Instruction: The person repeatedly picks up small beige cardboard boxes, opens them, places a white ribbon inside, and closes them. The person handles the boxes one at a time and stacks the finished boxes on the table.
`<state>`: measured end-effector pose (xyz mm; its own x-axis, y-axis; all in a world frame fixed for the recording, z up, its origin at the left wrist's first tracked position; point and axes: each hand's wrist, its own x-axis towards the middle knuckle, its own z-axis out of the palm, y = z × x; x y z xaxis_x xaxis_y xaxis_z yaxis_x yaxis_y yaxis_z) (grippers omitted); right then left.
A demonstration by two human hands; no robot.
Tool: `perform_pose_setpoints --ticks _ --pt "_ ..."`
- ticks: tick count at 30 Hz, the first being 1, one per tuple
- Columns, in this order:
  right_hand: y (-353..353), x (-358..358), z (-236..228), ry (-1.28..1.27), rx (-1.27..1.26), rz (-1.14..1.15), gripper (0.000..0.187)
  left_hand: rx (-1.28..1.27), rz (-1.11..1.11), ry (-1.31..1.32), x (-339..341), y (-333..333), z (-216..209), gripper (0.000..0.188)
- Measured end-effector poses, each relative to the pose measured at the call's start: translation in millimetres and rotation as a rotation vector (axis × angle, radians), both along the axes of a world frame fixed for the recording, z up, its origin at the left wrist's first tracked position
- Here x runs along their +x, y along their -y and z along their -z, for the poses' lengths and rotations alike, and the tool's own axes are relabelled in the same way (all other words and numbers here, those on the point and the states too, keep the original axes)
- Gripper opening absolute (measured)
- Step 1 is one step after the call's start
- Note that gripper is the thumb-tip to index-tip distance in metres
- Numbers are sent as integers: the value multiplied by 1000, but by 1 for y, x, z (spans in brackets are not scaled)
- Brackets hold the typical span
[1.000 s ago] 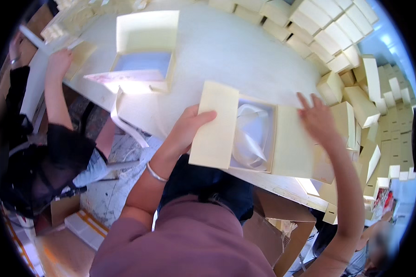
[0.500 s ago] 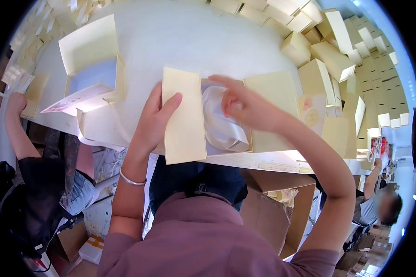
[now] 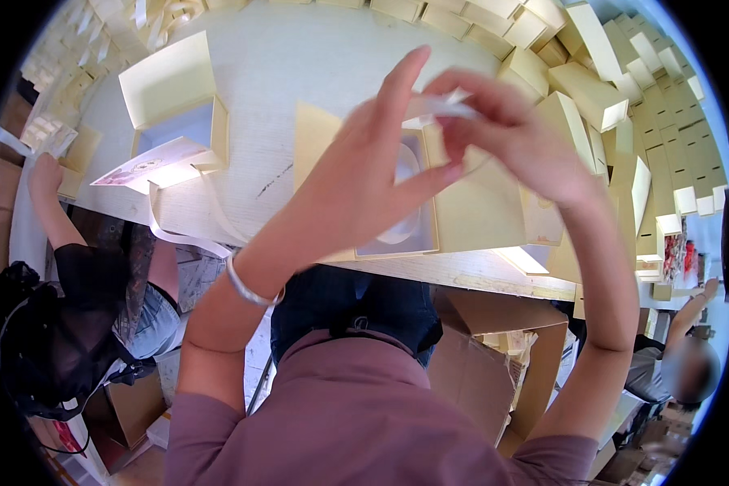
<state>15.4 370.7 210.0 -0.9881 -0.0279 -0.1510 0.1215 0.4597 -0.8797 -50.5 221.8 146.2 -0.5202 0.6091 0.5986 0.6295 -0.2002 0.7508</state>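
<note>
A cream gift box (image 3: pixel 436 231) lies unfolded at the table's front edge, with a flap out to each side. Coiled white ribbon (image 3: pixel 397 236) shows inside it, partly covered by my left hand (image 3: pixel 356 182). That hand is raised over the box, fingers stretched out and thumb apart, gripping nothing that I can see. My right hand (image 3: pixel 522 134), blurred, is above the box's right side, fingers curled on a pale strip of ribbon (image 3: pixel 452 109). The strip reaches toward my left fingertips; whether they touch it is hidden.
Another open cream box (image 3: pixel 219 134) with trailing ribbon (image 3: pixel 178 236) stands at left, near a co-worker's hand (image 3: pixel 46 172). Stacked cream boxes (image 3: pixel 595 97) line the right and far sides. Below the table sits a brown carton (image 3: pixel 535 381).
My left hand has let go of the box's left flap and risen over the box. My right hand has lifted ribbon up and to the right. The left flap now lies lower.
</note>
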Motion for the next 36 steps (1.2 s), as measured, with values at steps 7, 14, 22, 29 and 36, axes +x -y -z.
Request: perform_pose_setpoints --ticks 7,14,22,29,36 --pt "-70 51 -39 -595 -816 -182 23 -421 477 445 -17 -29 -24 30" --pt "-122 143 -77 -1038 -1051 13 40 -538 490 498 -23 -27 -19 26" --pt "-186 257 -111 -1225 -700 13 60 -412 653 890 -55 -20 -37 22" --pt "-82 240 -106 -394 465 627 44 -475 849 868 -41 -28 -47 39" --pt "28 60 -38 -846 1023 45 42 -632 831 554 -26 -14 -60 35"
